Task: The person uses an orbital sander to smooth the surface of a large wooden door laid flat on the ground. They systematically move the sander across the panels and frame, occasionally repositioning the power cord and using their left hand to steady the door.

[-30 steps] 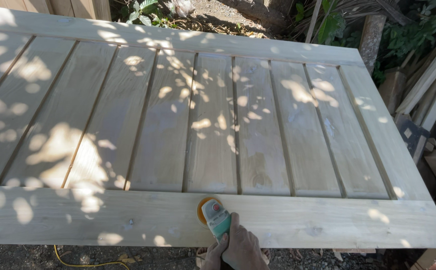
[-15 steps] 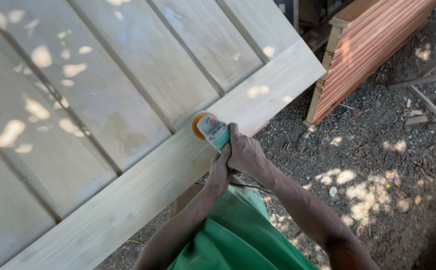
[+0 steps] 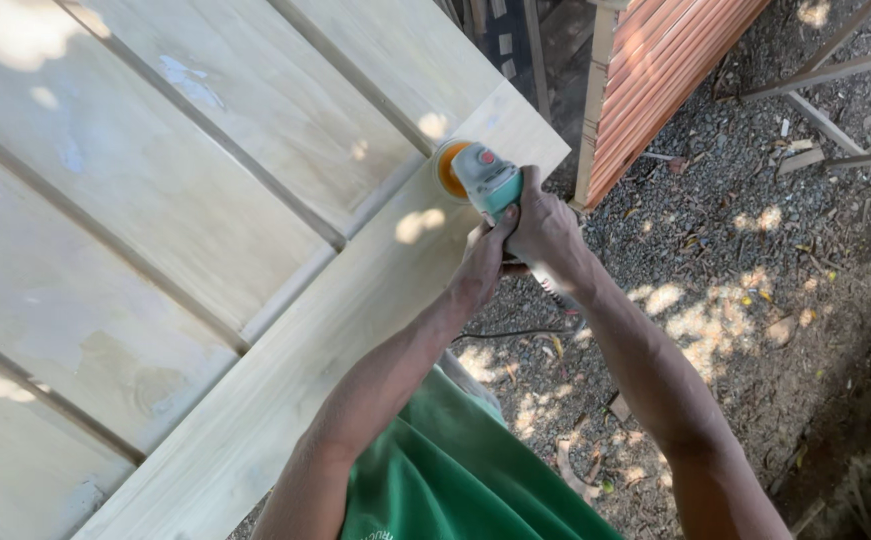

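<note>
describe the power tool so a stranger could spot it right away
Find the big pale wooden panel and follow its near frame rail to the corner beside the reddish slatted piece. The sander sits there under both hands: teal body, orange disc.

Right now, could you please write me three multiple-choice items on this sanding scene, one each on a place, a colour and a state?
1. Where does the power sander sit on the wooden panel?
A. near the corner of its frame rail
B. on a middle slat
C. on the gravel

2. What colour is its sanding disc?
A. blue
B. orange
C. black

3. How is the sander held?
A. left hand only
B. lying unheld
C. both hands

Answers:
1 A, it rests by the rail's end corner.
2 B, the disc edge shows orange.
3 C, the left hand and right hand both grip its body.
</note>
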